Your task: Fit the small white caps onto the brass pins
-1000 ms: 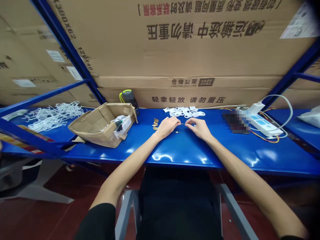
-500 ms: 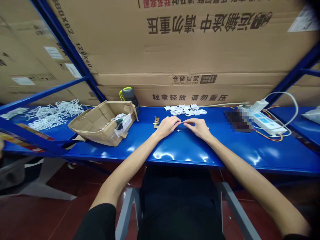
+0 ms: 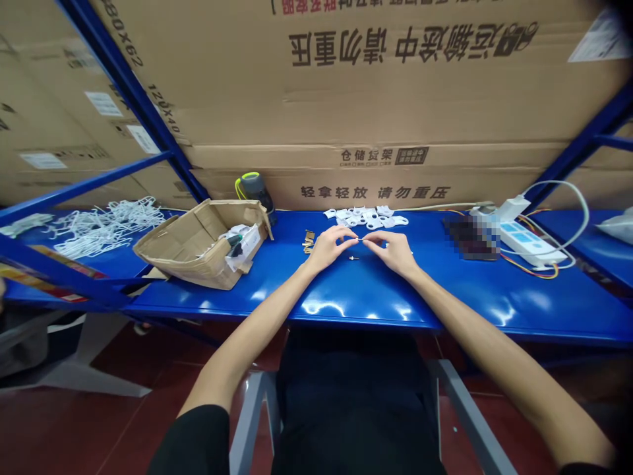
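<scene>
Above the blue table (image 3: 277, 297), my left hand (image 3: 330, 249) and my right hand (image 3: 394, 253) meet fingertip to fingertip. Both pinch a tiny pale piece (image 3: 359, 239) between them, too small to name. Just below the fingers a small thin metal part (image 3: 353, 258) lies on the table. Several small brass-coloured pieces (image 3: 308, 241) lie to the left of my left hand. Beyond both hands is a group of flat white plastic pieces with round holes (image 3: 368, 216).
An open cardboard box (image 3: 182, 260) with a green-and-black item in it stands at left, a dark bottle (image 3: 260, 194) behind it. White wire-like pieces (image 3: 109, 224) lie farther left. At right are a blurred dark object (image 3: 469, 237) and a power strip (image 3: 531, 244) with cables.
My left fingers have opened out a little from a more curled pose, and the pale piece between the fingertips shows more. The things on the table stay put.
</scene>
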`<state>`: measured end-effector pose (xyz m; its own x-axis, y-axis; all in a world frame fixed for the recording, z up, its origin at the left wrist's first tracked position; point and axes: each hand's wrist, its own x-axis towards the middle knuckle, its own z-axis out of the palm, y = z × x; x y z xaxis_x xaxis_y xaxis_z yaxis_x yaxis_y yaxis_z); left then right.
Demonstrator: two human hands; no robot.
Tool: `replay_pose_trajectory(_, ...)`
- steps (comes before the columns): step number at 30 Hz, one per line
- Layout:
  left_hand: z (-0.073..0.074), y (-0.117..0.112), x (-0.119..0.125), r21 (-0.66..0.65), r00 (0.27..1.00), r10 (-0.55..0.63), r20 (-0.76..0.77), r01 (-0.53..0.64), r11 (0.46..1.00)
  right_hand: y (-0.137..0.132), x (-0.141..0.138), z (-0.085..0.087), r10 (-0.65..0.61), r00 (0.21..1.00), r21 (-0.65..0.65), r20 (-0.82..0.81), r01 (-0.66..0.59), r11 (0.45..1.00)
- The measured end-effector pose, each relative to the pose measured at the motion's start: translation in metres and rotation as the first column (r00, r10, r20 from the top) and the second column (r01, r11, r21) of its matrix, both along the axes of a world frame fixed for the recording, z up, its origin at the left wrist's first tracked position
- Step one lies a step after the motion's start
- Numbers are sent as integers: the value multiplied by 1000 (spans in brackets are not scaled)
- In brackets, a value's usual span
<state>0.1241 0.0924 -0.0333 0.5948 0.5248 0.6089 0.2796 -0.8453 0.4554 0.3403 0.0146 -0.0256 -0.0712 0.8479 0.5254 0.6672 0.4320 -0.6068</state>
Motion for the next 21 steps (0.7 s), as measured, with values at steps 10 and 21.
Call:
replay_pose_trajectory(10,-2,0,2,-58,1000,25,15,-24,998,9,6,-8,5,988,-30,-154,-9,999)
replay_pose_trajectory(21,-1,0,1,-48,1000,21,19,-20,999,9,6,-7,37,950,-43,-310,-53,998)
